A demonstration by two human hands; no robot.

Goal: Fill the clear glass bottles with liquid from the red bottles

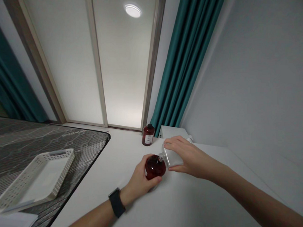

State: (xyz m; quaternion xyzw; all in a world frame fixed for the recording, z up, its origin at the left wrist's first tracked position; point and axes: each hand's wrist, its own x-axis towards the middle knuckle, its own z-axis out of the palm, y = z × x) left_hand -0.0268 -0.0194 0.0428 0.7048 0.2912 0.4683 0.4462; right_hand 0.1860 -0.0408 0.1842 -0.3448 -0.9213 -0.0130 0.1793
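Observation:
My left hand, with a dark watch on its wrist, is wrapped round a dark red-brown bottle over the white table. In my right hand is a clear bottle, tipped on its side with its neck pointing left. The clear bottle's mouth meets the opening at the top of the brown bottle. Whether liquid runs between them I cannot tell. A second brown bottle, with a black cap and a white label, stands upright just beyond my hands.
On a grey patterned mat at the left lies a white perforated basket. A white box-like piece stands behind the white table. Teal curtains and frosted sliding doors are at the back; a grey wall is at the right.

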